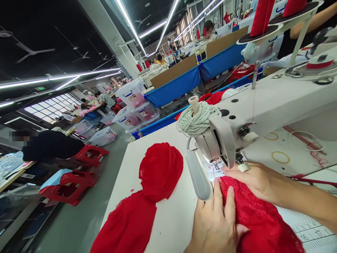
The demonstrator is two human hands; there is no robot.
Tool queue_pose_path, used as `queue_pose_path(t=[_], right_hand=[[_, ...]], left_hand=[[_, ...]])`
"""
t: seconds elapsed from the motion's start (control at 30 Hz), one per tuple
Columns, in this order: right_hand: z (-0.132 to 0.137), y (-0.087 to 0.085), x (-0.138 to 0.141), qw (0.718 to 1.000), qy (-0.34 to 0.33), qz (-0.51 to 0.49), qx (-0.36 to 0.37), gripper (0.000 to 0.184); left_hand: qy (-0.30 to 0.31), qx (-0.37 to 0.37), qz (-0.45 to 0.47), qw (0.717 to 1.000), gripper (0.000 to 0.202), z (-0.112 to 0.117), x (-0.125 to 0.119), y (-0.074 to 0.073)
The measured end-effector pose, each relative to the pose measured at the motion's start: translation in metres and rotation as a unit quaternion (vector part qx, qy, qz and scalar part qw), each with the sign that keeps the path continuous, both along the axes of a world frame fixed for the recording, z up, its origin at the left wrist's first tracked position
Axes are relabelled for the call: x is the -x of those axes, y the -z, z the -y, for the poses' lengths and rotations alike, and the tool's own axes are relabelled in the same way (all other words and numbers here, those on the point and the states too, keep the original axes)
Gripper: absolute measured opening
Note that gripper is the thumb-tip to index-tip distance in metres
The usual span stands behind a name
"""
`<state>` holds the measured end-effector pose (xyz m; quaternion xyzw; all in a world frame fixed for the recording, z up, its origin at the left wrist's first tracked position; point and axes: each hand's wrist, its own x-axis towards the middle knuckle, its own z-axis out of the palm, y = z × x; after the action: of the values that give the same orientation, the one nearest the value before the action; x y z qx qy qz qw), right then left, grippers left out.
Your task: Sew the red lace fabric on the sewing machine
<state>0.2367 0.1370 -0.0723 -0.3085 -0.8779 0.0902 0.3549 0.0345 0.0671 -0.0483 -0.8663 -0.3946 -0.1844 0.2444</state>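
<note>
So the red lacy fabric [263,219] is sitting right up at the needle area of a white sewing machine [286,96], its front edge just by the presser foot and the rest bunching back toward the person. Left hand [217,216] is laid over the near edge of it, fingers stretched out and pressing down rather than clenched. Right hand [259,181] rests along the other edge, tips close to the foot and partly hidden by the machine, so I can't tell if it's pinching the cloth or just flattening it. A rounded grey piece [198,175] hangs off the machine head just above the left hand, and there's a coil of pale cord [198,119] looped around a peg on top of the head. Under the right forearm you can see ruler markings [314,235] on the white table [173,225]. Left of the machine, a second heap of red fabric [160,170] lies crumpled, well apart from the hands. Big red thread cones [263,17] stand above the machine. Further out it's a busy workshop: clear plastic bins [131,93] stacked by a blue cloth panel [173,86], red stools [70,186] on the floor, and a person in a dark top [52,144] leaning over another table off to the left.
</note>
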Motion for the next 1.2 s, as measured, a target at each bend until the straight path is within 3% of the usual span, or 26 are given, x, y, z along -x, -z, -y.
queue_pose_path(t=[0.3,0.53,0.7,0.93,1.2], right_hand=[[-0.001,-0.006,0.001,0.999,0.007,-0.022,0.043,0.037],[-0.007,-0.012,0.007,0.999,-0.018,-0.038,-0.010,0.042],[-0.008,-0.006,0.005,0.999,0.041,-0.023,-0.011,0.035],[0.003,-0.012,0.006,0.983,0.153,0.084,-0.054,0.023],[0.007,-0.017,0.012,0.994,0.084,0.050,-0.043,0.022]], left_hand=[[-0.013,-0.005,0.000,1.000,0.084,-0.001,-0.001,0.011],[-0.028,0.006,-0.002,1.000,0.085,0.000,-0.003,0.003],[-0.032,0.021,-0.016,0.999,0.084,0.001,-0.002,0.002],[-0.033,0.033,-0.019,0.999,0.083,0.002,-0.002,0.003],[-0.027,0.016,0.006,0.999,0.083,0.001,-0.002,0.004]])
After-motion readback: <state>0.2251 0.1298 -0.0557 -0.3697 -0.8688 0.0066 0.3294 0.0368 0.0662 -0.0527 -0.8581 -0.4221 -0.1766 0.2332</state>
